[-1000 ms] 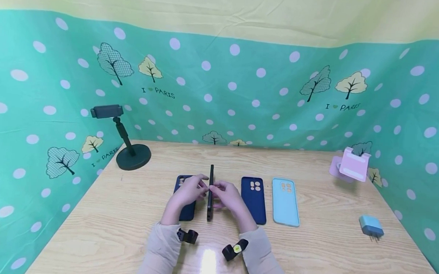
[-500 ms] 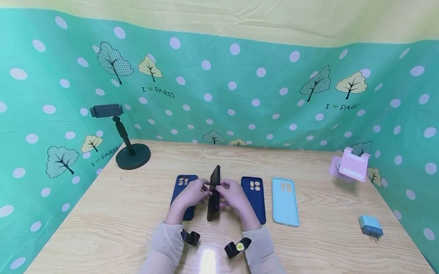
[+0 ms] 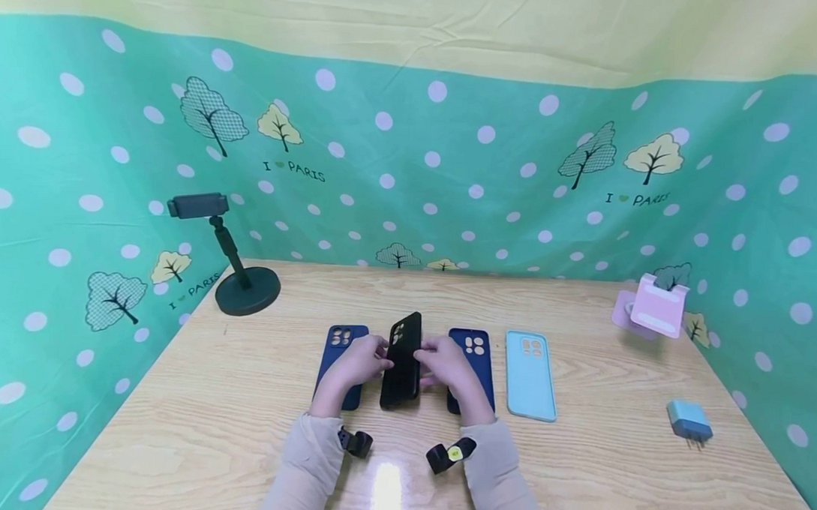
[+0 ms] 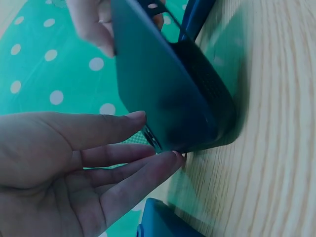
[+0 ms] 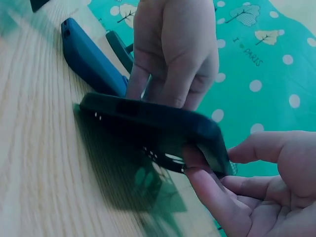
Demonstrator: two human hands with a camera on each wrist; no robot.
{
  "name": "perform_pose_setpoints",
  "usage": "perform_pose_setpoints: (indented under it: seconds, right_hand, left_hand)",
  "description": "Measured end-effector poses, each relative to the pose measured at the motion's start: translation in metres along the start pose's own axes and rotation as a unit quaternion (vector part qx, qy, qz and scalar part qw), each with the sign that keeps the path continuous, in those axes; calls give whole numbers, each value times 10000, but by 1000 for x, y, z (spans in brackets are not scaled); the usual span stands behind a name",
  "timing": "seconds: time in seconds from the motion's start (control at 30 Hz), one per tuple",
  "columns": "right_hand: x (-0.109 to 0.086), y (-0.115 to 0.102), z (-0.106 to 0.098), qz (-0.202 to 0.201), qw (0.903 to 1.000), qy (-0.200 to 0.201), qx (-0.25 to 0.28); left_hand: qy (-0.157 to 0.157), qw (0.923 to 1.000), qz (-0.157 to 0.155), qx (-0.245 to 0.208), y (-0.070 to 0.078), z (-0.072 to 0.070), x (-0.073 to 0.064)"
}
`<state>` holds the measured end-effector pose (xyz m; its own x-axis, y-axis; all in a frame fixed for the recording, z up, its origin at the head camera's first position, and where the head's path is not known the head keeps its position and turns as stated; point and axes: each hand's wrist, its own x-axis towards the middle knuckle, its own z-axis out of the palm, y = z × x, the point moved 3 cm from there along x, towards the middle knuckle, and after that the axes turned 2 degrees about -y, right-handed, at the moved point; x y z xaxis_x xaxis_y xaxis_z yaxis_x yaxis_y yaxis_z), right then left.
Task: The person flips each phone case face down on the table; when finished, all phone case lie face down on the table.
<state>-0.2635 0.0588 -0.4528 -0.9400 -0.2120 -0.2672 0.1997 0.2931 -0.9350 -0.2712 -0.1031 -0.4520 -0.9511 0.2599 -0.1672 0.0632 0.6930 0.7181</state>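
Note:
A black phone case (image 3: 402,363) is held tilted between my two hands, its camera cut-outs toward the far end. My left hand (image 3: 363,361) holds its left edge, and in the left wrist view the thumb and fingertips (image 4: 173,159) meet that edge. On the other side, my right hand (image 3: 447,361) grips the right edge. The right wrist view shows a finger (image 5: 202,182) reaching under the rim. Two dark blue phone cases lie flat: the left one (image 3: 337,357) partly under my left hand, the right one (image 3: 475,370) partly behind my right hand.
A light blue phone case (image 3: 533,376) lies to the right on the wooden table (image 3: 597,472). A black phone stand (image 3: 247,291) is at the back left, a pink stand (image 3: 656,309) at the back right. A blue charger plug (image 3: 690,421) lies near the right edge.
The black phone case has turned from standing on edge to leaning over, so its broad face and cut-outs now show. My right hand has moved to the right with its edge.

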Motion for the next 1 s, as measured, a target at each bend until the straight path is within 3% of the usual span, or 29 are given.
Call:
perform_pose_setpoints:
  seconds: [0.3, 0.47, 0.73, 1.0]
  right_hand:
    - [6, 9, -6, -45, 9966, 67, -822]
    - [7, 10, -4, -80, 9899, 294, -1387]
    - [7, 10, 2, 5, 9792, 591, -1942]
    - [7, 7, 6, -101, 9554, 945, -2798]
  left_hand:
    - [18, 9996, -88, 276, -2, -1, 0]
    - [141, 9974, -45, 704, -1, -3, 0]
    - [139, 9959, -74, 895, 1, -5, -1]
    - [175, 9945, -177, 1019, 3, -5, -1]
